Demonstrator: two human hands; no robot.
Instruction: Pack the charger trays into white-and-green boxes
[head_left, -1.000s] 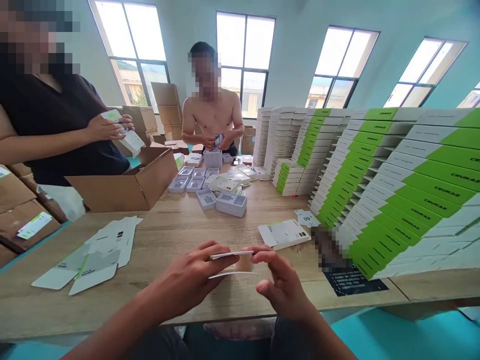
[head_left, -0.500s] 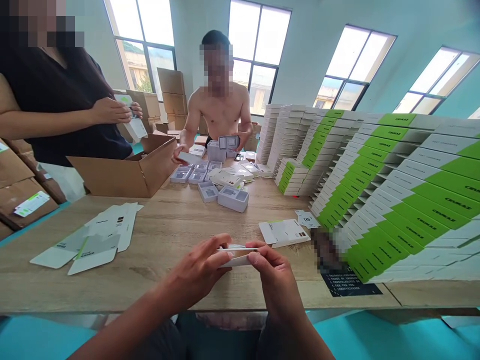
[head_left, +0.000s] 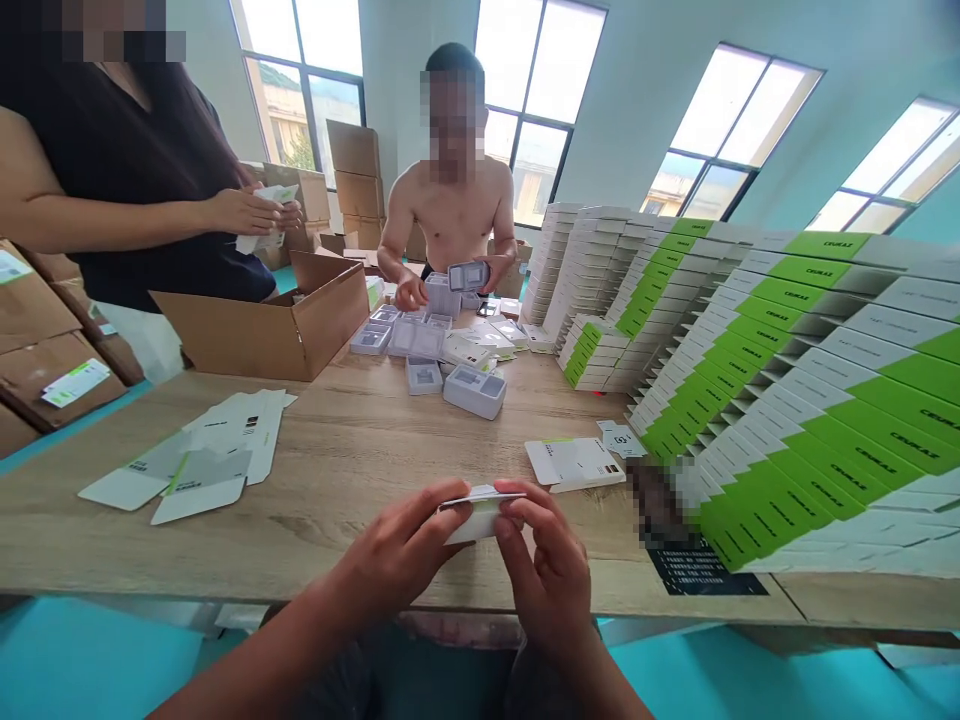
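A small white cardboard box (head_left: pixel 475 523) is held between my two hands just above the near edge of the table, its end flap facing me. My left hand (head_left: pixel 401 545) grips its left side, thumb and fingers closed on the cardboard. On the opposite side my right hand (head_left: pixel 546 560) pinches the flap and the box wall. Most of the box is hidden by my fingers. Beyond my right hand lies a flattened white carton (head_left: pixel 576 463), with a small printed white card (head_left: pixel 620 438) beside it.
Tall stacks of white-and-green boxes (head_left: pixel 810 400) line the right side. Flat carton blanks (head_left: pixel 202 455) lie at left, near an open brown carton (head_left: pixel 262 335). White plastic trays (head_left: pixel 475 390) sit mid-table. One person (head_left: pixel 457 210) sits opposite; another person (head_left: pixel 142 200) stands at left.
The flap of the box in my hands has come further down over its opening. Across the table, the seated person has set a tray down on the others.
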